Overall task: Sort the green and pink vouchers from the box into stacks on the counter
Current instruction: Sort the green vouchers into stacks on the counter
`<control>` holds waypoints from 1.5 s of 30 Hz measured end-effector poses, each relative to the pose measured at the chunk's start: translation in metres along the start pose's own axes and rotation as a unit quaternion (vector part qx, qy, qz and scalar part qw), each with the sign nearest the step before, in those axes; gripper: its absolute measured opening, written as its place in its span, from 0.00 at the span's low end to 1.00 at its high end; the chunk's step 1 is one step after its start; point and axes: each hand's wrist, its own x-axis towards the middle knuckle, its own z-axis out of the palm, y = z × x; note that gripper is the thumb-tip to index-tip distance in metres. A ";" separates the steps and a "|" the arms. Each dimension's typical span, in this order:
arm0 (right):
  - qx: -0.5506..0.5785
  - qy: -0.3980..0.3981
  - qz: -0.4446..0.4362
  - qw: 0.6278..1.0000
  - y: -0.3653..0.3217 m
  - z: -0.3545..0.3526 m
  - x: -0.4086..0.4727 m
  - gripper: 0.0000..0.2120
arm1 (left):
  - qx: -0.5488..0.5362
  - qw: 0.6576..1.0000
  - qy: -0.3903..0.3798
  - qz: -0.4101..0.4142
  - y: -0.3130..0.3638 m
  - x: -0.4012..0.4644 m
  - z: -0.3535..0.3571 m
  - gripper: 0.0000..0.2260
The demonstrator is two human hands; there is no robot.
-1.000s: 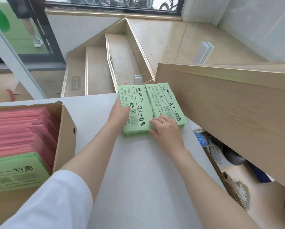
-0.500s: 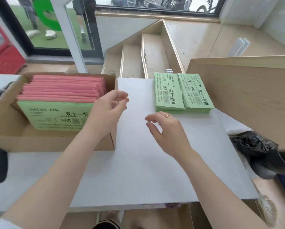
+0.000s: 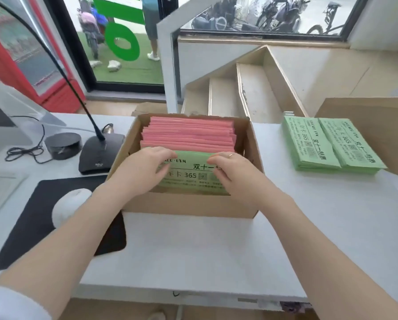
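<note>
Left hand (image 3: 145,168) and right hand (image 3: 230,172) curled over top edge of green paper voucher bundle (image 3: 191,173), front of open brown cardboard box (image 3: 188,204), ready for lift; pink paper vouchers (image 3: 188,135) behind; two green voucher stacks (image 3: 332,144) on white table (image 3: 193,250), right, well apart

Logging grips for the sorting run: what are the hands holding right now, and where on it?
Both hands, left and right, grip the green vouchers in the box along their top edge, fingers curled over it.

Pink vouchers (image 3: 188,132) and black-printed green vouchers (image 3: 191,174) fill a brown box (image 3: 193,206).
</note>
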 end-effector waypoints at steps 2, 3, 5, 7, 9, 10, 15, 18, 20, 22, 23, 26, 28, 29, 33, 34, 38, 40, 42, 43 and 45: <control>-0.026 -0.013 0.021 0.999 -0.015 0.010 0.020 0.16 | 0.010 0.998 -0.023 0.058 -0.022 0.008 -0.002 0.15; -0.044 -0.020 0.035 0.998 -0.021 0.015 0.029 0.17 | 0.012 0.996 -0.026 0.084 -0.031 0.011 -0.002 0.15; -0.077 -0.027 0.063 0.995 -0.028 0.024 0.042 0.17 | 0.020 0.990 -0.012 0.139 -0.046 0.017 0.000 0.14; -0.088 -0.019 0.093 0.992 -0.033 0.029 0.049 0.17 | 0.035 0.982 0.011 0.187 -0.056 0.020 0.003 0.13; -0.101 -0.005 0.117 0.988 -0.036 0.033 0.053 0.17 | 0.052 0.979 0.028 0.197 -0.061 0.024 0.006 0.13; -0.113 -0.002 0.128 0.985 -0.038 0.034 0.055 0.17 | 0.056 0.978 0.037 0.196 -0.061 0.026 0.008 0.13; -0.195 -0.023 0.133 0.971 -0.047 0.035 0.060 0.13 | 0.071 0.977 0.017 0.199 -0.055 0.031 0.009 0.16; -0.210 -0.063 0.146 0.965 -0.047 0.031 0.050 0.11 | 0.083 0.970 -0.059 0.221 -0.053 0.028 0.006 0.09; -0.197 -0.053 0.162 0.965 -0.045 0.031 0.042 0.09 | 0.087 0.970 -0.098 0.206 -0.057 0.027 0.006 0.10; -0.184 -0.037 0.168 0.968 -0.043 0.031 0.039 0.09 | 0.061 0.975 -0.099 0.188 -0.058 0.026 0.005 0.10; -0.184 -0.036 0.169 0.968 -0.042 0.031 0.040 0.10 | 0.045 0.978 -0.061 0.195 -0.059 0.025 0.006 0.10; -0.199 -0.033 0.167 0.965 -0.042 0.030 0.049 0.15 | 0.026 0.978 0.006 0.208 -0.063 0.029 0.009 0.11; -0.205 -0.019 0.164 0.965 -0.040 0.031 0.053 0.16 | 0.020 0.980 0.010 0.197 -0.063 0.029 0.010 0.13; -0.205 -0.012 0.163 0.965 -0.039 0.031 0.055 0.17 | 0.027 0.980 0.014 0.195 -0.061 0.028 0.010 0.15; -0.203 -0.031 0.137 0.969 -0.039 0.031 0.056 0.14 | 0.050 0.977 0.045 0.201 -0.058 0.029 0.011 0.19; -0.200 -0.047 0.140 0.969 -0.039 0.032 0.055 0.13 | 0.052 0.976 0.047 0.208 -0.057 0.030 0.012 0.18; -0.171 -0.096 0.185 0.963 -0.035 0.035 0.045 0.11 | 0.048 0.975 0.021 0.218 -0.056 0.029 0.010 0.11; -0.176 -0.120 0.205 0.955 -0.033 0.035 0.044 0.09 | 0.057 0.974 0.011 0.219 -0.057 0.028 0.010 0.10; -0.211 -0.104 0.192 0.953 -0.031 0.037 0.044 0.08 | 0.047 0.974 0.027 0.219 -0.057 0.026 0.006 0.11; -0.245 -0.071 0.162 0.953 -0.031 0.036 0.044 0.08 | 0.045 0.976 0.012 0.212 -0.055 0.023 0.002 0.10; -0.296 0.032 0.097 0.950 -0.030 0.033 0.038 0.08 | 0.013 0.978 -0.001 0.207 -0.054 0.018 -0.002 0.08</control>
